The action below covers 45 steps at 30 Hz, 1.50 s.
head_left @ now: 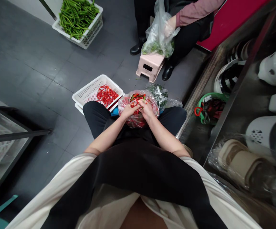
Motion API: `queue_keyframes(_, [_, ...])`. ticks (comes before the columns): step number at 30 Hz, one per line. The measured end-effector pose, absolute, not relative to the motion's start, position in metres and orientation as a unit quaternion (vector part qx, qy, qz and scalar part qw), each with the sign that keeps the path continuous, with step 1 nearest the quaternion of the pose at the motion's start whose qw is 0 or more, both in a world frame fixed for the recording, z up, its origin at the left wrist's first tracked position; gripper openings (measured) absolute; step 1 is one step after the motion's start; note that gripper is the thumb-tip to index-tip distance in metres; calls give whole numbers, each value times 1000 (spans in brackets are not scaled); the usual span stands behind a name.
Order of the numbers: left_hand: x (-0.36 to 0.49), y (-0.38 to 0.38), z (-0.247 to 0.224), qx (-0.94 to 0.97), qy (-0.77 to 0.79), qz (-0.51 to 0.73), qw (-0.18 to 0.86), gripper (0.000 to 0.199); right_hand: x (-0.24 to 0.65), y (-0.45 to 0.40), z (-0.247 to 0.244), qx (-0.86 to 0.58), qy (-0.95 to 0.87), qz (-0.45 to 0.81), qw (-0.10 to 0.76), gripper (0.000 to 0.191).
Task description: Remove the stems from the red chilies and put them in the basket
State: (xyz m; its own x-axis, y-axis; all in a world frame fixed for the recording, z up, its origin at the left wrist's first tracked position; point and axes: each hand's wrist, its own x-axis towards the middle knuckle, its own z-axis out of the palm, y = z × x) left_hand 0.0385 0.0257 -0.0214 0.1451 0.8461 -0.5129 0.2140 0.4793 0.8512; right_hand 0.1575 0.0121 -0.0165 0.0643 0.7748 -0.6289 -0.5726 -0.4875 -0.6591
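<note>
A clear plastic bag (138, 121) full of red chili peppers (136, 98) lies open between my knees. Over its mouth my left hand (130, 109) has its fingers closed round red chilies. Close beside it, my right hand (146, 109) is pinched on a chili, with a green stem showing near the fingertips. The two hands nearly meet. Just left of the bag, a white perforated basket (84, 92) holds a heap of red chilies (106, 95). Behind the bag sits a tied plastic bag of dark green contents (160, 95).
A white basket of long green peppers (77, 17) stands on the floor at upper left. Across from me, a seated person's hand reaches into a plastic bag of greens on a pink stool (149, 65). Shelving with a green basket (201, 101) and containers lines the right; a metal rack (16, 136) stands left.
</note>
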Motion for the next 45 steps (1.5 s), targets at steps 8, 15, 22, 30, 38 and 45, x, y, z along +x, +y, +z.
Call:
queue_keyframes(8, [32, 38, -16, 571, 637, 140, 499, 25, 160, 12, -31, -627, -306, 555, 453, 21])
queue_keyframes(15, [33, 40, 5, 743, 601, -39, 293, 33, 168, 21, -32, -692, -468, 435, 337, 30])
queue_keyframes(22, [16, 44, 20, 874, 379, -133, 275, 23, 187, 10, -22, -547, -345, 728, 227, 33])
queue_keyframes(30, [13, 60, 17, 731, 445, 81, 511, 16, 195, 9, -20, -467, -311, 745, 361, 30])
queue_keyframes(38, [4, 66, 10, 614, 436, 56, 656, 14, 199, 22, -13, -524, -548, 564, 329, 19])
queue_keyframes(45, [24, 60, 8, 679, 543, 3, 493, 28, 173, 24, -10, -635, -607, 432, 204, 8])
